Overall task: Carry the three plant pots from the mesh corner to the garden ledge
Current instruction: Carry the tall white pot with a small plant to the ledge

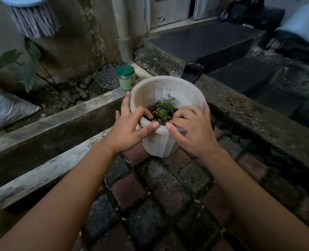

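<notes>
Head view looks down on a pale ribbed pot [160, 145] standing upright at the picture's centre, a small green seedling [166, 108] rooted in its dark soil. The left hand [130, 128] grips the rim at the pot's 9 o'clock side, fingers hooked over the lip into the bowl and thumb pressed on the near edge. The right hand [193, 132] mirrors it from the 4 o'clock side, fingers curled inside and thumb on the same near lip, so the two thumbs almost meet at 6 o'clock. The pot's base sits over the brick paving [150, 196]; whether it rests there or hangs just clear I cannot tell. A concrete ledge [59, 115] runs just beside the pot from 8 o'clock up toward 11, and a green-lidded jar [125, 77] stands at its far end, at the pot's 11 o'clock. If that is the garden ledge, the move is probably a short lift to the left, with the left hand leading as the nearer one. The pot's axis should stay vertical and clear of the jar.
</notes>
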A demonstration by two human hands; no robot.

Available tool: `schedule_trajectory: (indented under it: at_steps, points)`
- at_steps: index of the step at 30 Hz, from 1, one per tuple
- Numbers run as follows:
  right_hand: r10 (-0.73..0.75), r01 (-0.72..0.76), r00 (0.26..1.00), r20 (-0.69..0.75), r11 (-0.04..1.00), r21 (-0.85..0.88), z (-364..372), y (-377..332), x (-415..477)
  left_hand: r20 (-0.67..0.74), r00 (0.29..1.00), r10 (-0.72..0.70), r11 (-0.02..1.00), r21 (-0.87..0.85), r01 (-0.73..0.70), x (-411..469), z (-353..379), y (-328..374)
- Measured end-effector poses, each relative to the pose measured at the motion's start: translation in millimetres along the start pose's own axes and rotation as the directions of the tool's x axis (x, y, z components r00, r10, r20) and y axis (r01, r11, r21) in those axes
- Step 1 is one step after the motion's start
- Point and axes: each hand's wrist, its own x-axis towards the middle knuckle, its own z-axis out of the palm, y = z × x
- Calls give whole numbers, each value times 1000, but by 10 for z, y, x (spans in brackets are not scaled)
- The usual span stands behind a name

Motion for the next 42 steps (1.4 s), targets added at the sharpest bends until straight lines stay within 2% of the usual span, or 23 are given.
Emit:
schedule_trajectory:
  at_steps: [4, 9, 12, 15, 20, 24, 27, 30, 32, 34, 37, 42]
  points:
    - [-105, 107, 993, -59, 993, 45, -15, 81, 8, -46, 994, 103, 993, 65, -100, -27, 85, -57]
    - [-140, 141, 990, -18, 983, 117, -66, 214, 50, -121, 949, 291, 947, 174, -269, 33, 200, -141]
    - [-159, 157, 987, 2, 977, 141, -108, 288, 74, -181, 910, 372, 911, 261, -320, 83, 270, -165]
    - [-168, 161, 986, 26, 973, 164, -143, 343, 98, -216, 903, 372, 910, 279, -308, 95, 328, -168]
    - [-159, 156, 987, 11, 979, 134, -127, 314, 89, -160, 949, 272, 953, 185, -242, 111, 306, -168]
    - [-148, 150, 989, -27, 985, 87, -119, 259, 11, -139, 950, 280, 931, 280, -234, 63, 266, -139]
    - [-117, 116, 993, 22, 992, 46, -137, 200, -17, -136, 953, 270, 921, 324, -215, 27, 232, -59]
    - [-97, 96, 992, 83, 995, 27, -241, 161, 13, -188, 933, 306, 938, 230, -261, 13, 86, 98]
    - [-83, 77, 992, 97, 995, 66, -426, 103, 183, -170, 913, 371, 926, 150, -348, 92, -93, 310]
    - [-3, -7, 997, 74, 990, 139, -704, -4, 465, -123, 908, 400, 916, 91, -391, 227, -329, 610]
    - [118, -126, 991, 57, 976, 179, -1256, -199, 845, -98, 930, 353, 935, 38, -351, 427, -696, 1101]
    - [173, -185, 980, 98, 974, 133, -2501, -616, 1168, -33, 938, 346, 937, -36, -347, 523, -1498, 2024]
